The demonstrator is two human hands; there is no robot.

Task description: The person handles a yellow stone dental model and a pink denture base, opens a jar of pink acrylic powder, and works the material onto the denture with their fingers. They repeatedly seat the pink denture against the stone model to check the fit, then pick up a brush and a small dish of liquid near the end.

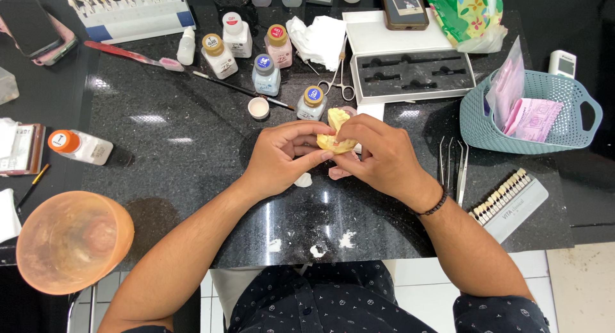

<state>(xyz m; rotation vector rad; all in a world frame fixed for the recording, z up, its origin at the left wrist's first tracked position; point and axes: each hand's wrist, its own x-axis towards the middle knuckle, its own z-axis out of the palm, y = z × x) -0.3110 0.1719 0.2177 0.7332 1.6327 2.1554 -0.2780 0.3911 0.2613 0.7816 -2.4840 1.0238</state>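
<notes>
A yellow dental cast [336, 129] is held over the black granite table [192, 179] between both hands. My left hand [278, 159] grips its lower left side with thumb and fingers. From the right, my right hand [379, 155] wraps the cast, fingers curled over its top. A pink piece [337, 173] lies on the table just under my right hand, partly hidden. A small white lump [303, 179] rests beside my left hand.
Several small powder bottles [266, 73] stand behind the hands, with a small white cup [258, 107], scissors [337, 83], a brush and an open white case [410, 73]. A teal basket [532, 115], tweezers [453, 160] and a tooth shade guide [506, 198] lie right. An orange bowl [73, 240] sits front left.
</notes>
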